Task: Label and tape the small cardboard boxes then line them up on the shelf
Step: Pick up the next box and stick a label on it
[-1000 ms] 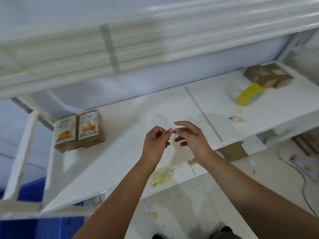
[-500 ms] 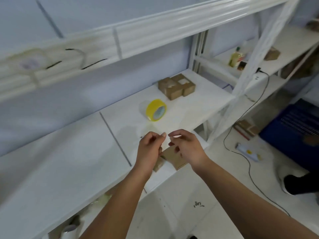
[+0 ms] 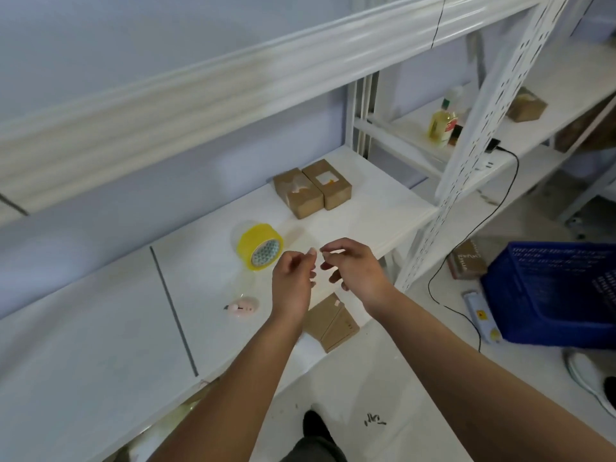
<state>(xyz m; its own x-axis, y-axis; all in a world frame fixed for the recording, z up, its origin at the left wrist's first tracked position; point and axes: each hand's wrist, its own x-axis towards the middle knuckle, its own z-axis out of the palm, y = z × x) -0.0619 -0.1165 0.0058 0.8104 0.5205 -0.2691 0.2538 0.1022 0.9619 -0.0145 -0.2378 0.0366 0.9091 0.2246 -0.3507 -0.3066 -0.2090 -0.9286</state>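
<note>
My left hand (image 3: 293, 285) and my right hand (image 3: 356, 271) hover fingertip to fingertip above the white shelf (image 3: 100, 328). Both pinch a tiny pale strip (image 3: 318, 251) between thumb and forefinger; what it is I cannot make out. Just below my hands a small cardboard box (image 3: 330, 323) lies at the shelf's front edge with a small white sticker on its top. Two more small boxes (image 3: 311, 190) stand side by side at the back of the shelf. A yellow tape roll (image 3: 260, 245) lies to the left of my hands.
A pink cutter (image 3: 241, 306) lies on the shelf left of my left wrist. A perforated white upright (image 3: 466, 135) ends the shelf on the right. Beyond it are a bottle (image 3: 441, 125), a blue crate (image 3: 550, 295) and a black cable (image 3: 466, 235) on the floor.
The view has swung right from the shelf's left end to the tape roll and boxes. My hands have stayed together at the fingertips and now hover just above the front box.
</note>
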